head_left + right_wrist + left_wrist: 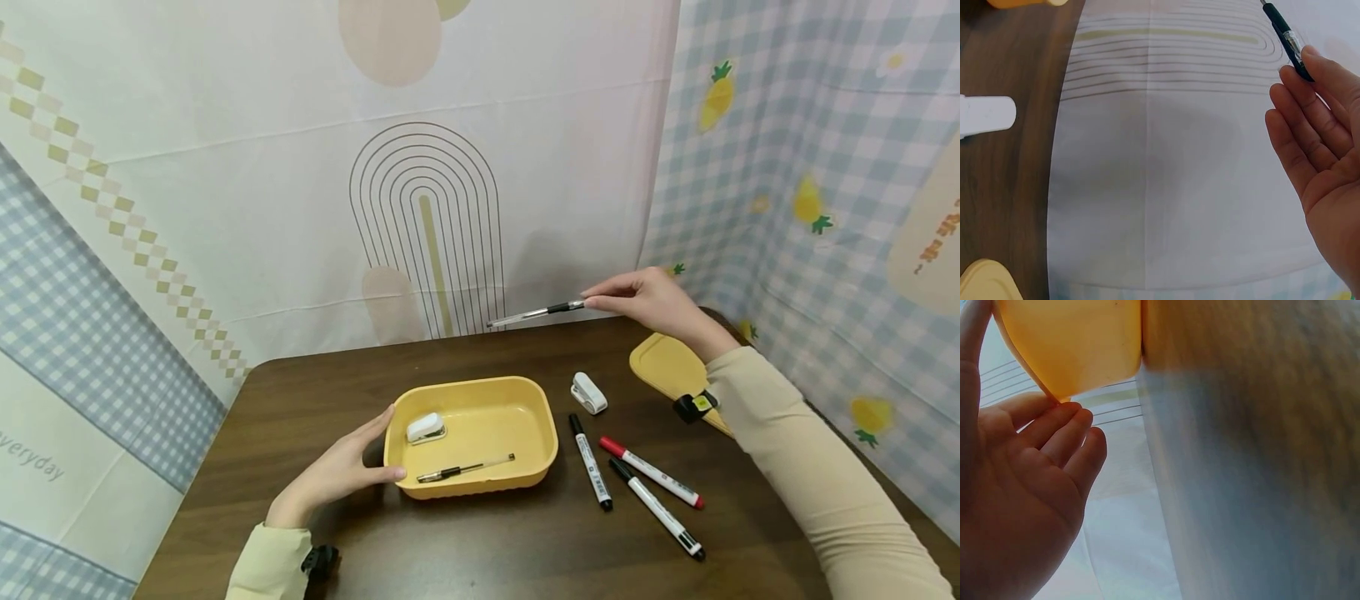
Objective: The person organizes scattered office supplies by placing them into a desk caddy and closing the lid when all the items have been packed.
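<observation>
My right hand (654, 305) pinches a clear gel pen with a black grip (559, 307) by its end, between thumb and fingertips, raised above the back of the table. In the right wrist view the same pen (1287, 39) points up and away from the fingers. At the yellow plastic box (480, 483), my left hand (337, 473) grips the left side, thumb on the front rim and fingers toward the back corner. Inside the box lie a small white stapler (427, 427) and another black-grip pen (465, 469).
Right of the box lie a second white stapler (588, 393), a black marker (591, 463), a red marker (652, 472) and another black marker (657, 510). A yellow lid (663, 362) rests under the right forearm. Patterned cloth (570, 167) hangs behind the brown table (300, 400).
</observation>
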Demonstrator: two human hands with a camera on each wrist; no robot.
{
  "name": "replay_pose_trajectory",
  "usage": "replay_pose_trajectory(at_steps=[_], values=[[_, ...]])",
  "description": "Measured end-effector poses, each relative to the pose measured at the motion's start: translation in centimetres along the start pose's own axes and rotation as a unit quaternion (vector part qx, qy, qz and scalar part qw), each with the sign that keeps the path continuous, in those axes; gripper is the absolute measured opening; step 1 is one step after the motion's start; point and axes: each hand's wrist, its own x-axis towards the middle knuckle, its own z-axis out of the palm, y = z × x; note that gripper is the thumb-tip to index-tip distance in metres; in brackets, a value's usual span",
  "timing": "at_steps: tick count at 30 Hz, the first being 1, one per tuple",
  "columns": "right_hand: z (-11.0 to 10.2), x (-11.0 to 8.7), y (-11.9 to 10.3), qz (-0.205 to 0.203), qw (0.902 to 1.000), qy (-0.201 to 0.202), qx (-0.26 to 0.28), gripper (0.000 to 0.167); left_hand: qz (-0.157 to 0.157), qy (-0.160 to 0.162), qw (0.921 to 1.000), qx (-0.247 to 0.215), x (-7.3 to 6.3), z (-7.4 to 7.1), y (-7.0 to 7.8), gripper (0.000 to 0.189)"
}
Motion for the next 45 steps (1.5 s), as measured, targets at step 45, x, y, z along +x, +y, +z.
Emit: replay_pose_trajectory(at_steps=[45], values=[[8.2, 3.2, -1.3, -0.112, 0.9882, -0.104, 0.004, 0.015, -0.010, -0.011, 0.9999, 0.002, -0.1, -0.2, -0.1, 0.102]])
